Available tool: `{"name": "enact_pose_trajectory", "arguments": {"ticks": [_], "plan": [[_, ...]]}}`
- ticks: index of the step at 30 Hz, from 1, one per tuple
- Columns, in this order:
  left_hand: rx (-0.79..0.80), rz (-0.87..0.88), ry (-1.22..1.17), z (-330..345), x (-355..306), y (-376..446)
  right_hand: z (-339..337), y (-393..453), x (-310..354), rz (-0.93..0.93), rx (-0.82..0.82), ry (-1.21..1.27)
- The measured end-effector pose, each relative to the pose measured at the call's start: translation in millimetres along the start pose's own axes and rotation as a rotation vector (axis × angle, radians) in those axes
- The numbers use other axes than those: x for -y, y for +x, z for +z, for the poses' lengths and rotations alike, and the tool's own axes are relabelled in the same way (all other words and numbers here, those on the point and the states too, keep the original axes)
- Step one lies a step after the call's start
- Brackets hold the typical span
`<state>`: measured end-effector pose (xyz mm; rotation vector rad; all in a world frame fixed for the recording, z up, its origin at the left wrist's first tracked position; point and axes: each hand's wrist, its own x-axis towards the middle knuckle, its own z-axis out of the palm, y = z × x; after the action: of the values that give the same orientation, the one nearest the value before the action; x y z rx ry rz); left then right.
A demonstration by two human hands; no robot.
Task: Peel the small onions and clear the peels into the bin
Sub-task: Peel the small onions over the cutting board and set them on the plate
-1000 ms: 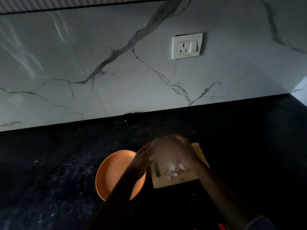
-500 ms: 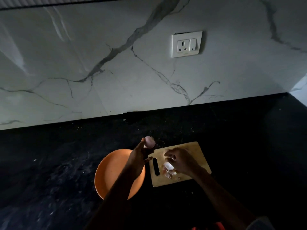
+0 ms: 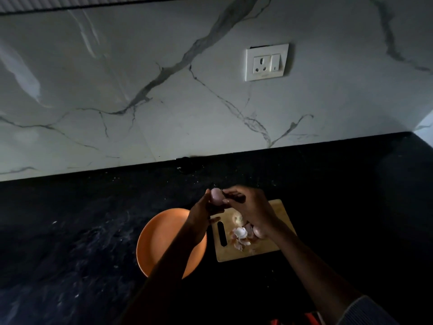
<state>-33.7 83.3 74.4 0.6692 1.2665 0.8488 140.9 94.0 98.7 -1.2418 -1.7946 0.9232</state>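
My left hand (image 3: pixel 201 213) holds a small pale pink onion (image 3: pixel 216 195) up above the dark counter. The fingertips of my right hand (image 3: pixel 250 207) pinch at the right side of that onion. Below them a small wooden chopping board (image 3: pixel 278 214) carries a heap of onion peels (image 3: pixel 241 235) and what looks like another small onion (image 3: pixel 257 231) close under my right wrist. To the board's left lies an orange plate (image 3: pixel 161 240) with nothing visible on it. No bin is in view.
The black stone counter (image 3: pixel 70 231) runs left and right, backed by a white marble wall (image 3: pixel 140 78) with a socket and switch (image 3: pixel 267 62). Something red (image 3: pixel 311 317) shows at the bottom edge. The lighting is dim.
My left hand kept the onion raised. My right hand rose from the peels on the board and now pinches the onion in my left hand.
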Motion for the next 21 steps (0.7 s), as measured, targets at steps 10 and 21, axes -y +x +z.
{"name": "enact_pose_trajectory", "arguments": {"ticks": [10, 21], "plan": [[0.033, 0.046, 0.056, 4.9, -7.3, -9.7, 1.5, 6.3, 2.0, -0.087, -0.026, -0.083], [-0.017, 0.038, -0.055, -10.8, -9.2, -13.3, -19.7, -4.1, -28.5, 0.155, 0.217, -0.213]]}}
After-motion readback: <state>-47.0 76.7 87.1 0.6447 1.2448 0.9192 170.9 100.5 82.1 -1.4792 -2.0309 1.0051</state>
